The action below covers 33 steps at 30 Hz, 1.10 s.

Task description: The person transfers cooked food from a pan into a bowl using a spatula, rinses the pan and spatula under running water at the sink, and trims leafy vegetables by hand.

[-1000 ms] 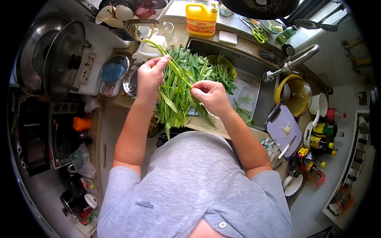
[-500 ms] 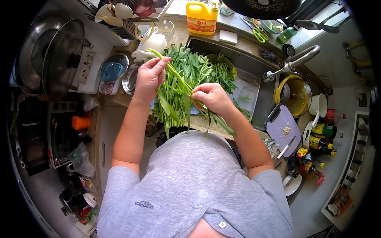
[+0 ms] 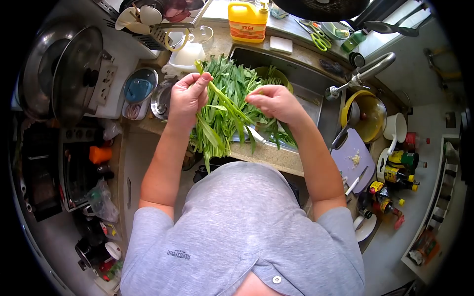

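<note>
My left hand (image 3: 190,97) is closed around the upper part of a long water spinach stem (image 3: 224,101), its thick pale end sticking up above the thumb. Narrow leaves hang from the stem's lower end. To the right, my right hand (image 3: 277,104) is pinched, apart from that stem, with leafy water spinach pieces (image 3: 285,134) hanging under the palm. A large heap of water spinach (image 3: 237,74) lies below both hands at the sink's left side. Behind my right hand, more greens sit in a yellow-green bowl (image 3: 282,79) in the sink.
The steel sink (image 3: 306,74) has a tap (image 3: 368,74) at its right. A purple cutting board (image 3: 353,158) holds chopped bits and a knife (image 3: 356,181). A yellow detergent jug (image 3: 248,22) stands behind. Sauce bottles (image 3: 397,175) are at right, a white tub (image 3: 187,55) at left.
My right hand has moved right and slightly up, away from the stem, with leafy pieces below it. My left hand stays nearly in place with the stem.
</note>
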### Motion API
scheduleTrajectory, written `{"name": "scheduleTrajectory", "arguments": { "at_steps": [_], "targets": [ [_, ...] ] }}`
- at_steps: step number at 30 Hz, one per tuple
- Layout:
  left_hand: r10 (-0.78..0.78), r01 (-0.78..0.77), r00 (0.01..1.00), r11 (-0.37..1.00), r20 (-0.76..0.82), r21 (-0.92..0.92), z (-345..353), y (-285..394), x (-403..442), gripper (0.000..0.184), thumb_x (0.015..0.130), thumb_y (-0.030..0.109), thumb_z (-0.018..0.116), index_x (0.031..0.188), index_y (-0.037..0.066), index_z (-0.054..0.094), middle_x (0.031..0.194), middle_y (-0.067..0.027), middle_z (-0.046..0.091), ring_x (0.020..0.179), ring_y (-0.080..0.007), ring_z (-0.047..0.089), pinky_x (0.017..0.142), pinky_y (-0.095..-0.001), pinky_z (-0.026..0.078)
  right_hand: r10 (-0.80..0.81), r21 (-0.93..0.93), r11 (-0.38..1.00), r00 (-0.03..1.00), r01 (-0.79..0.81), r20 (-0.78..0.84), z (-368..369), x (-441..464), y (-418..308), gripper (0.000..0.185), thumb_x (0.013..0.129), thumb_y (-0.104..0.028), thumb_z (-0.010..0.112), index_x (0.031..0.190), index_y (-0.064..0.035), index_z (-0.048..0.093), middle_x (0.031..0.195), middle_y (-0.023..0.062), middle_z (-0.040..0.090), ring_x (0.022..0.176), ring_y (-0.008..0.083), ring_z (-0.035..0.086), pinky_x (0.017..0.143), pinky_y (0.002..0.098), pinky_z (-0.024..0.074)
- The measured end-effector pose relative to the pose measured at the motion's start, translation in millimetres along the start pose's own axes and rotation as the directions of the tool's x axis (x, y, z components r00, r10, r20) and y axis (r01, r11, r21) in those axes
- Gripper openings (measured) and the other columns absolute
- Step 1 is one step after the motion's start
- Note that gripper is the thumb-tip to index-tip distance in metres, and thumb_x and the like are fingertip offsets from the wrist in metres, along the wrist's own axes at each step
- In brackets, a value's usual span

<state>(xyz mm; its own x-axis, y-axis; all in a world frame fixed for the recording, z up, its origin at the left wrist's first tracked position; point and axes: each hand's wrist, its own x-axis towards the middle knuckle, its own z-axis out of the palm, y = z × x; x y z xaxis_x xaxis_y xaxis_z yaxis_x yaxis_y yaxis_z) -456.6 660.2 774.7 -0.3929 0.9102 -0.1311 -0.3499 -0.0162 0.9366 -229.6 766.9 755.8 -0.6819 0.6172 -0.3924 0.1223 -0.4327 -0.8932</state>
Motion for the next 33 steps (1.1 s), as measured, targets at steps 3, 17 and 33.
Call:
{"name": "scheduleTrajectory", "arguments": {
  "at_steps": [3, 17, 33],
  "targets": [
    [-0.056, 0.06, 0.996, 0.997, 0.069, -0.053, 10, -3, -6, 0.02, 0.096, 0.023, 0.066, 0.093, 0.003, 0.066, 0.054, 0.0062, 0.041, 0.044, -0.0041, 0.032, 0.041, -0.0215, 0.023, 0.1, -0.025, 0.995, 0.966, -0.097, 0.24, 15, -1, -7, 0.012, 0.091, -0.013, 0.069, 0.097, -0.0035, 0.069, 0.062, -0.0068, 0.049, 0.049, 0.0023, 0.038, 0.045, 0.0204, 0.0265],
    [0.014, -0.015, 0.999, 0.999, -0.032, -0.044, 14, -18, -11, 0.011, 0.09, 0.012, 0.073, 0.089, 0.004, 0.065, 0.06, 0.0088, 0.048, 0.046, 0.0, 0.034, 0.041, -0.0199, 0.023, 0.057, 0.094, 0.992, 0.975, -0.079, 0.216, 30, 1, 16, 0.01, 0.087, -0.012, 0.06, 0.086, -0.0053, 0.066, 0.066, -0.0037, 0.057, 0.052, 0.0059, 0.049, 0.047, 0.021, 0.0378],
    [0.114, -0.132, 0.989, 0.968, -0.092, -0.214, -3, 15, -7, 0.019, 0.097, 0.018, 0.064, 0.099, -0.001, 0.068, 0.057, 0.0069, 0.039, 0.045, -0.0032, 0.027, 0.041, -0.0214, 0.021, 0.225, -0.965, 0.175, 0.962, -0.193, -0.152, -76, -9, 88, 0.021, 0.088, -0.016, 0.06, 0.093, 0.0031, 0.066, 0.089, 0.0237, 0.068, 0.09, 0.0371, 0.067, 0.081, 0.046, 0.0515]
  ]
}}
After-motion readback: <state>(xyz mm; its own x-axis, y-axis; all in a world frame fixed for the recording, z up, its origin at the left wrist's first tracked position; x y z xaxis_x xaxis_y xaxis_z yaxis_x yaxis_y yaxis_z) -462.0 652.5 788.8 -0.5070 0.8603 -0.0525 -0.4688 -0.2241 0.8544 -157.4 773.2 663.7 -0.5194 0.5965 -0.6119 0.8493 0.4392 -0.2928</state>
